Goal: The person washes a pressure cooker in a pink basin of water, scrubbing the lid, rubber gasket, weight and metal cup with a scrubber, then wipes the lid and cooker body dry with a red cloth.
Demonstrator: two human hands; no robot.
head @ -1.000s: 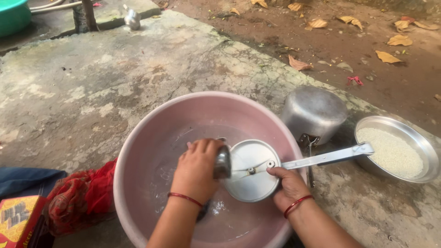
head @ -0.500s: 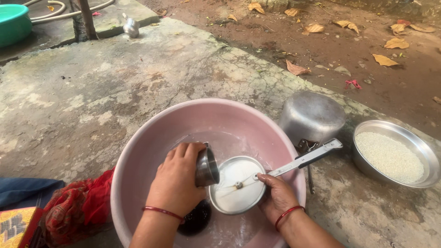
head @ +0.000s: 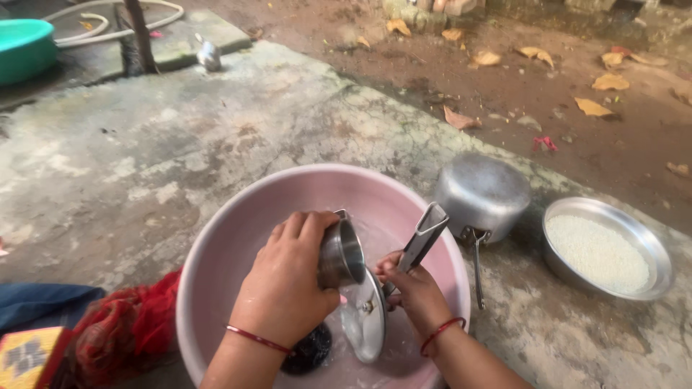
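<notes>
My left hand [head: 285,288] is wrapped around one small steel cup [head: 340,253], tipped over one round metal lid [head: 365,324]. My right hand [head: 411,288] grips that lid's long flat handle [head: 422,238], holding it on edge inside one smooth pink plastic basin [head: 238,238]. Beside the basin sit one upturned dull metal pot [head: 481,191] and one shallow steel dish [head: 652,248] of white rice [head: 598,252].

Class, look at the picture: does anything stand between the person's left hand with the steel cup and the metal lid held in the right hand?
Nothing visible does: the steel cup in the left hand sits right beside the metal lid held by the right hand.
</notes>
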